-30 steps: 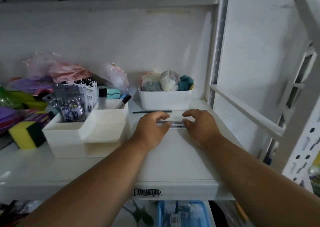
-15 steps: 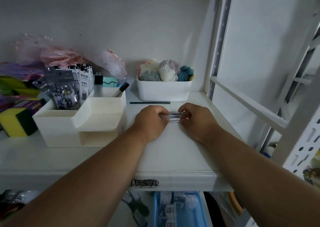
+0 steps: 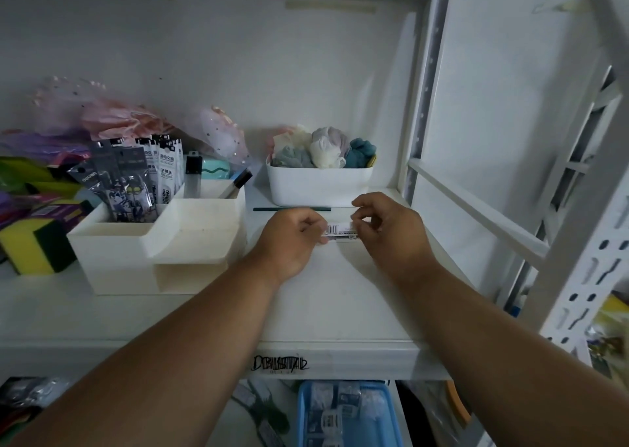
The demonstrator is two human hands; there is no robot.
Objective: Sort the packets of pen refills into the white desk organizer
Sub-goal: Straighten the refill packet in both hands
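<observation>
Clear refill packet pinched between left hand and right hand; ends hidden by fingers.

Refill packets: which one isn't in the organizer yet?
The packet with the barcode label, held level above the shelf between the left hand and right hand. The others stand upright in the white desk organizer's back-left compartment.

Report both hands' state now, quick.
Left hand: fingers pinch the left end of the refill packet.
Right hand: fingers pinch the packet's right end.
</observation>
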